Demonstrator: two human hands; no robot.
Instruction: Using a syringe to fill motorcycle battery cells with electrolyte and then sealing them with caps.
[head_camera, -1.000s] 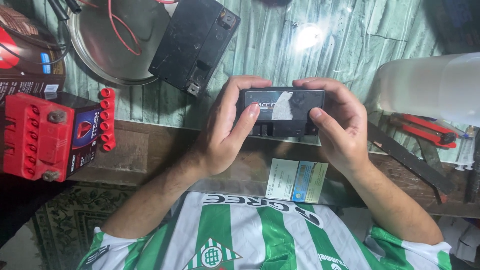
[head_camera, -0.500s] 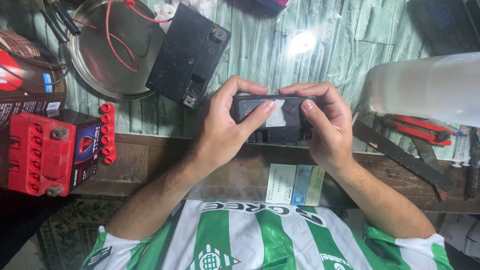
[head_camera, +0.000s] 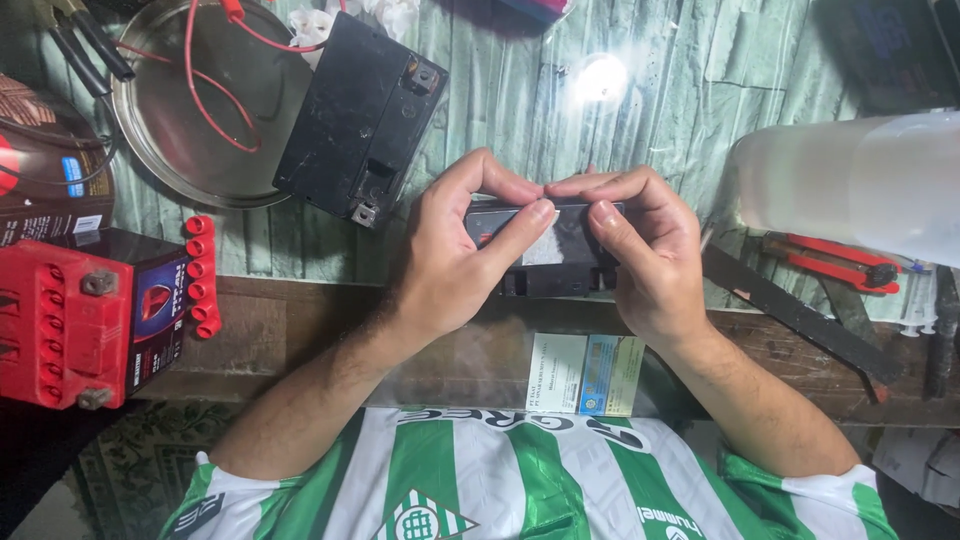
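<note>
Both hands closed around a small black battery (head_camera: 552, 250), held just above the near edge of the tabletop (head_camera: 640, 120), about mid-scene. Left hand (head_camera: 455, 250) wrapped on the battery's left end, thumb laid across its top face onto a pale strip there, fingers curled over the far edge. Right hand (head_camera: 650, 250) gripping the right end, thumb also pressed on the top, fingertips meeting the left hand's at the far edge. Farther and to the left, a larger black battery (head_camera: 360, 115) lying tilted, partly over the rim of a round metal dish (head_camera: 170, 150), with a red wire (head_camera: 215, 100) looping across the dish. At far left, near the edge, a red battery (head_camera: 60, 320) with a row of red caps (head_camera: 203, 275) beside it. To the right, a translucent white plastic container (head_camera: 850, 180) on its side, and red-handled pliers (head_camera: 830, 260) just nearer than it. Below the held battery, a small printed card (head_camera: 585, 375) against the tabletop's front. Green-and-white striped shirt (head_camera: 520, 480) nearest of all.
</note>
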